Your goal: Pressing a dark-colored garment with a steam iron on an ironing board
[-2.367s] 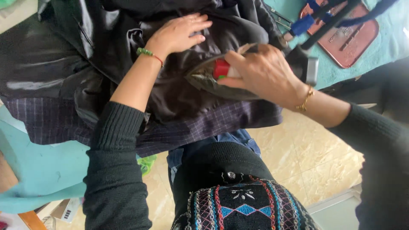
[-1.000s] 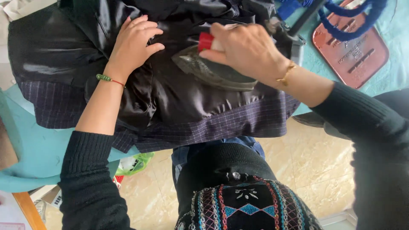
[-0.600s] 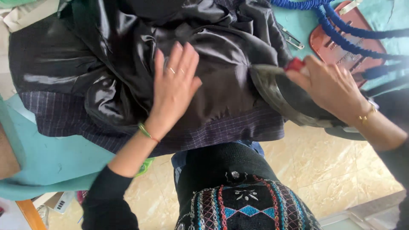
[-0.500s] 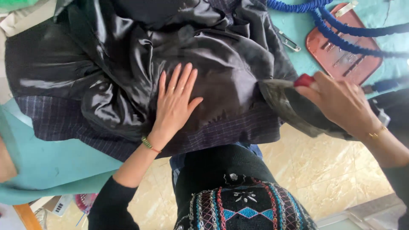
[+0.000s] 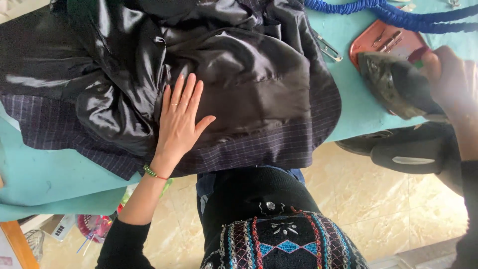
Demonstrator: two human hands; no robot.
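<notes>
The left hand lies flat, fingers spread, on the dark lined garment draped over the turquoise bench. The right hand, its grip closed around the handle, holds an iron at the bench's right edge, over a reddish tray, well apart from the garment. Good pressing probably calls for the flat hand to smooth the lining taut and stay clear of the iron's path.

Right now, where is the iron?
In the head view, the iron is at the upper right, held in the right hand over the orange tray, to the right of the dark jacket.
</notes>
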